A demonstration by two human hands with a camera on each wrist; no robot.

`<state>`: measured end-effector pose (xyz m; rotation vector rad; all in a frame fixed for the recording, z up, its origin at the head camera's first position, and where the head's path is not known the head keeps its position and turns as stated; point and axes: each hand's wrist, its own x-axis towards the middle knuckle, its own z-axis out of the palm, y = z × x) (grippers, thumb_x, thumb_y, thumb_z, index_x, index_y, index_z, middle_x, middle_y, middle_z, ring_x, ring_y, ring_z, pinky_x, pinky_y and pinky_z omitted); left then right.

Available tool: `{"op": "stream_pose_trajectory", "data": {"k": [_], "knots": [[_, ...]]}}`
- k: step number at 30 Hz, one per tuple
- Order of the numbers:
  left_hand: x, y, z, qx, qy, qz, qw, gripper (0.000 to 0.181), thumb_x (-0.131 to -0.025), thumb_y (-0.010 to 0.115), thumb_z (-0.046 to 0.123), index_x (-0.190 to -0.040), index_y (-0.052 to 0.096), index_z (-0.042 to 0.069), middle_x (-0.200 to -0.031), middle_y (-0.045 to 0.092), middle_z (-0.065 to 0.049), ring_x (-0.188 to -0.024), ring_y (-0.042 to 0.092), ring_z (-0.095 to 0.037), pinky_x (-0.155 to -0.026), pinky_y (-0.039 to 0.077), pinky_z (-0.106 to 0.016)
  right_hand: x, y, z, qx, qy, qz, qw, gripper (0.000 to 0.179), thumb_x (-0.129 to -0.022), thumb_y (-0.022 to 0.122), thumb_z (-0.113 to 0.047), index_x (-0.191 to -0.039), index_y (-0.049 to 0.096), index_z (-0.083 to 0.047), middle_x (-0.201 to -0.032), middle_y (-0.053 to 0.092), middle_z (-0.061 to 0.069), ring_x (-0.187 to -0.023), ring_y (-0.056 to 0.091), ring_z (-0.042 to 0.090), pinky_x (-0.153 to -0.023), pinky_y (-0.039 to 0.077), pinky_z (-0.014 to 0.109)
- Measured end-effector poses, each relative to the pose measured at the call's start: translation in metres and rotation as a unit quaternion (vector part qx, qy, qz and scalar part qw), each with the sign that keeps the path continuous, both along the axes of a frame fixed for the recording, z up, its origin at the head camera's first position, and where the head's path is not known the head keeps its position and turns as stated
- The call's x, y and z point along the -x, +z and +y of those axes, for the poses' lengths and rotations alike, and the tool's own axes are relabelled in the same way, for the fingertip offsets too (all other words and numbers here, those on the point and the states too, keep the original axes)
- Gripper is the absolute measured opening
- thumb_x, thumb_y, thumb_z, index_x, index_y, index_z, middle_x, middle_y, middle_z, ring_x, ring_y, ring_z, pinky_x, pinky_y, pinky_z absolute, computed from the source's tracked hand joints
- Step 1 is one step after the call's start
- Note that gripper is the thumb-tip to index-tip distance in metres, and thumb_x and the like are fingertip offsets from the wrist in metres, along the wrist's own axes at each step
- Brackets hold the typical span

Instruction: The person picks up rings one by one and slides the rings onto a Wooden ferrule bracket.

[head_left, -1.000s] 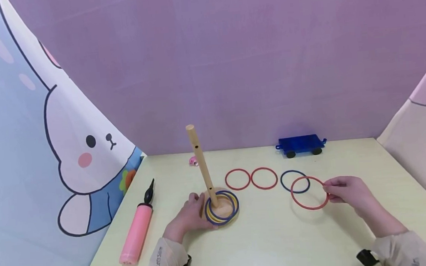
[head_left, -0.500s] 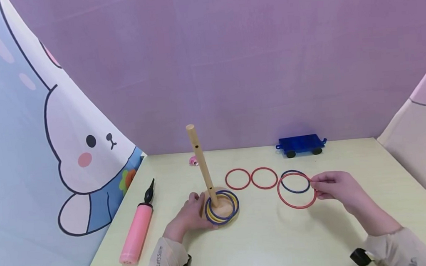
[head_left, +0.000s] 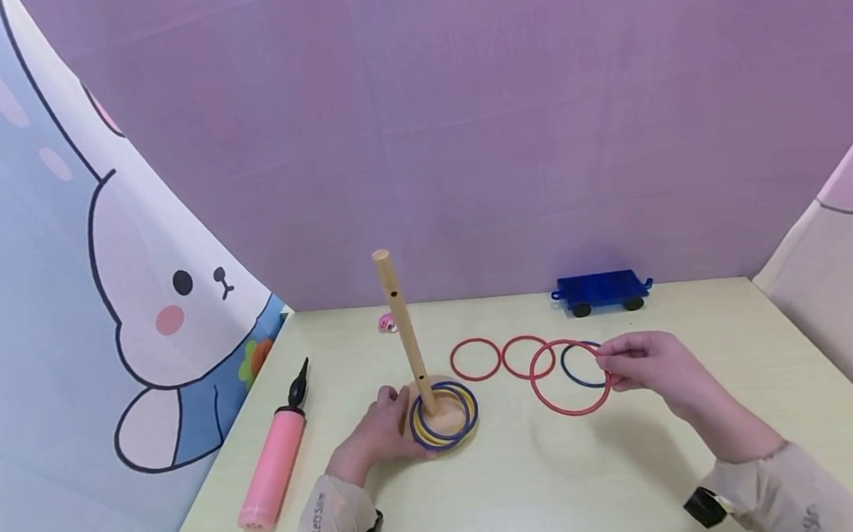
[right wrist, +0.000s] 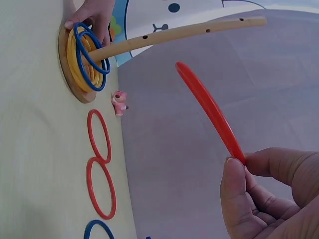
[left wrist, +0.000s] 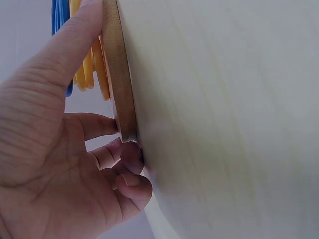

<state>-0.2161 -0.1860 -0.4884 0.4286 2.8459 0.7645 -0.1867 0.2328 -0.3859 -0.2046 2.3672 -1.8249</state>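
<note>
1. Leftward and slightly farther from the person, the right hand (head_left: 652, 365) has carried its red ring (right wrist: 212, 112) toward the wooden stand (head_left: 408, 334); the left hand (head_left: 381, 430) stays put.
2. Between thumb and curled fingers, the right hand pinches the ring by its edge; the ring extends left of the fingertips, raised above the table (head_left: 505, 494).
3. Gripping the stand's round base, the left hand has its thumb over the rim and its fingers bent at the side.
4. Right of the left hand, blue rings (left wrist: 60, 17) and yellow rings (left wrist: 88, 68) lie around the upright post, low on the base.
5. Beyond the held ring lies a loose blue ring (right wrist: 98, 222); farther left of the right hand, two red rings (head_left: 501, 359) touch.
6. Left of the left hand lies a pink pump (head_left: 273, 470).
7. Farthest from the hands are a pink figurine (right wrist: 119, 102), behind the post, and a blue wheeled cart (head_left: 600, 289), beyond the right hand.
</note>
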Motion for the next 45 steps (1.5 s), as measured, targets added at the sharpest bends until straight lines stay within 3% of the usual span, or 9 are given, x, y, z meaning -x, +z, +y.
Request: {"op": "stream_pose_trajectory", "data": {"k": [11, 22, 45], "knots": [[0.002, -0.002, -0.001, 0.002, 0.000, -0.004, 1.0000, 0.121, -0.059, 0.091, 0.048, -0.151, 0.029, -0.002, -0.132, 0.038, -0.019, -0.114, 0.045, -0.034, -0.098, 0.043, -0.051, 0.001, 0.018, -0.020, 0.014, 0.023, 0.009, 0.9996, 0.031, -0.091, 0.067, -0.008, -0.110, 0.060, 0.015, -0.084, 0.069, 0.008, -0.072, 0.067, 0.019, -0.073, 0.058, 0.037], [0.003, -0.004, -0.002, 0.000, -0.015, 0.009, 0.9999, 0.120, -0.059, 0.091, 0.047, -0.150, 0.031, -0.003, -0.130, 0.038, -0.020, -0.112, 0.046, -0.036, -0.096, 0.044, -0.052, 0.005, 0.035, -0.044, 0.030, 0.034, 0.017, 0.9988, 0.031, -0.091, 0.067, -0.008, -0.111, 0.060, 0.015, -0.084, 0.069, 0.007, -0.073, 0.067, 0.017, -0.071, 0.057, 0.031], [0.006, -0.005, -0.002, 0.007, -0.006, -0.002, 1.0000, 0.121, -0.059, 0.091, 0.047, -0.151, 0.029, 0.000, -0.131, 0.038, -0.018, -0.113, 0.045, -0.034, -0.098, 0.043, -0.051, 0.014, 0.073, -0.094, 0.084, 0.056, 0.020, 0.9947, 0.028, -0.090, 0.067, -0.005, -0.110, 0.062, 0.014, -0.079, 0.068, 0.005, -0.067, 0.065, 0.013, -0.069, 0.057, 0.029]]}}
